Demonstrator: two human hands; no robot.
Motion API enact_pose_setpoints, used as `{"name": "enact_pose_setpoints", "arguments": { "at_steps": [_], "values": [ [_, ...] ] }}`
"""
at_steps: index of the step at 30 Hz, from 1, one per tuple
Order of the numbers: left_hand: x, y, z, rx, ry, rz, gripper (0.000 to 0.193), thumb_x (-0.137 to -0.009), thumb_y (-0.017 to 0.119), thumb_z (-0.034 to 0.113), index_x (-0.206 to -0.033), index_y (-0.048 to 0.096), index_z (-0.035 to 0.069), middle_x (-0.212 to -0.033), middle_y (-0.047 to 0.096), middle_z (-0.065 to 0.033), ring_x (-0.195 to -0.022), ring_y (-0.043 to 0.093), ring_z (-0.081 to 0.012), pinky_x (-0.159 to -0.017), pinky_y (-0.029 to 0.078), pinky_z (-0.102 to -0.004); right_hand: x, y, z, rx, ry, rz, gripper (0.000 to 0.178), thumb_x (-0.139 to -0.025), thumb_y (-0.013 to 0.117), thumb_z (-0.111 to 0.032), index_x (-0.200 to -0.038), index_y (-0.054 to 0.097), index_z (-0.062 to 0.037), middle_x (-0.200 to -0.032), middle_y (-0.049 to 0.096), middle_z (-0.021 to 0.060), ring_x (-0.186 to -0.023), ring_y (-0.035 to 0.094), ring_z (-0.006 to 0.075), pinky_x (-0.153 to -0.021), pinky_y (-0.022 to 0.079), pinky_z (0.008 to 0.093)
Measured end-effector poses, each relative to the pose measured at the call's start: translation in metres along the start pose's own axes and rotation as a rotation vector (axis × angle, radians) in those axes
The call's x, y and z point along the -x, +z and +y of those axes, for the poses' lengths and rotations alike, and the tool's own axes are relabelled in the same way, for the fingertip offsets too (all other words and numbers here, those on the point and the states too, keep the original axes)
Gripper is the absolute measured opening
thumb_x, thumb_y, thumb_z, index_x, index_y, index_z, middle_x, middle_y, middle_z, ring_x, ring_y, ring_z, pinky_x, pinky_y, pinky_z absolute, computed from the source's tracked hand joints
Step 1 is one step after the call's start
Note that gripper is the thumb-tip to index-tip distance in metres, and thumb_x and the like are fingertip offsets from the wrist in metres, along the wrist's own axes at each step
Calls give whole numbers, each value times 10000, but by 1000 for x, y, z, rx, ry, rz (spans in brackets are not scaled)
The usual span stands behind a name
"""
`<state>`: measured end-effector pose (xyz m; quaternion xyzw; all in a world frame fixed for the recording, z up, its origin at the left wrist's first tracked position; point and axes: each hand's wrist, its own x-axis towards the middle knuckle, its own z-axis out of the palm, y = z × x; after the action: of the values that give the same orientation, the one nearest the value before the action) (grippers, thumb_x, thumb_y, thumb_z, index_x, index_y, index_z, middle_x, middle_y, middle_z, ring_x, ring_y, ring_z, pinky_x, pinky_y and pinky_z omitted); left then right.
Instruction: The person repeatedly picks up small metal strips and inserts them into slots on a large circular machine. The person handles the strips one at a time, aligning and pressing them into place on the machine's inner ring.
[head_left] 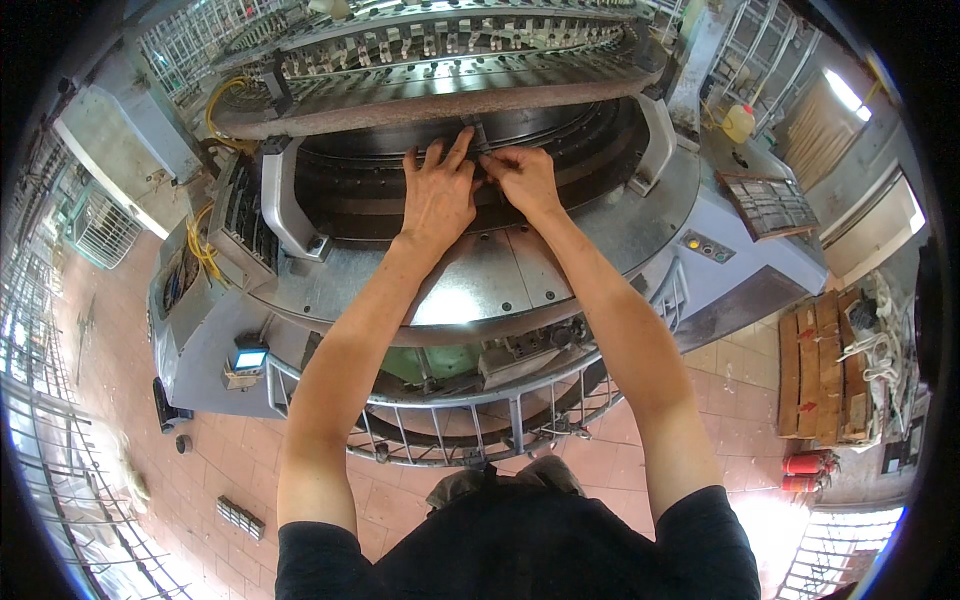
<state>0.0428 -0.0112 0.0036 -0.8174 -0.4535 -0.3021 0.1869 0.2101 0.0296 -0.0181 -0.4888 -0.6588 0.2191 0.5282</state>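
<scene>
Both my arms stretch forward into the gap of a large round knitting machine (470, 275). My left hand (438, 195) lies over the dark ring (350, 190) inside the gap, its fingers spread and the index finger reaching farthest. Close to that fingertip stands a small upright metal piece (479, 130). Just right of it, my right hand (524, 180) is closed in a pinch beside the left fingers. What the pinch holds, if anything, is too small and partly hidden to tell.
Above my hands hangs the machine's upper ring (440, 105), on grey brackets (290, 200). A curved metal railing (480, 425) runs before my body. A small lit screen (250, 359) is at left, a button panel (707, 246) at right. Cardboard boxes (822, 365) and red extinguishers (805, 464) stand at right.
</scene>
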Motion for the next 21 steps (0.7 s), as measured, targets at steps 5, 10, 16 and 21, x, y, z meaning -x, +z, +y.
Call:
{"name": "enact_pose_setpoints", "arguments": {
  "at_steps": [5, 10, 16, 21],
  "values": [
    [-1, 1, 0, -11, 7, 0, 161, -849, 740, 107, -959, 726, -10, -1557, 500, -77, -1241, 572, -312, -1075, 392, -612, -1, 2, 1, 13, -7, 19, 171, -903, 752, -137, -957, 792, 20, -707, 728, 74, -596, 593, 97, -568, 462, 284],
    [0, 1, 0, -5, 9, 4, 164, -849, 742, 113, -957, 730, -9, -1563, 494, -74, -1249, 566, -317, -1080, 387, -609, 0, 1, 1, 2, 18, 7, 170, -903, 752, -137, -962, 792, 18, -718, 735, 81, -598, 595, 100, -575, 469, 289],
    [0, 1, 0, -14, 7, -12, 170, -835, 739, 102, -964, 731, -8, -1569, 487, -72, -1251, 562, -322, -1085, 382, -604, -2, 1, 1, 36, 7, 0, 172, -897, 754, -138, -959, 791, 19, -726, 739, 87, -614, 609, 109, -601, 483, 292],
    [0, 1, 0, -19, 3, -40, 184, -815, 732, 77, -978, 733, -7, -1575, 478, -71, -1254, 557, -323, -1080, 388, -601, -2, 2, 4, 49, -10, 9, 176, -899, 752, -145, -952, 790, 19, -728, 742, 90, -640, 640, 121, -626, 499, 297]
  ]
}}
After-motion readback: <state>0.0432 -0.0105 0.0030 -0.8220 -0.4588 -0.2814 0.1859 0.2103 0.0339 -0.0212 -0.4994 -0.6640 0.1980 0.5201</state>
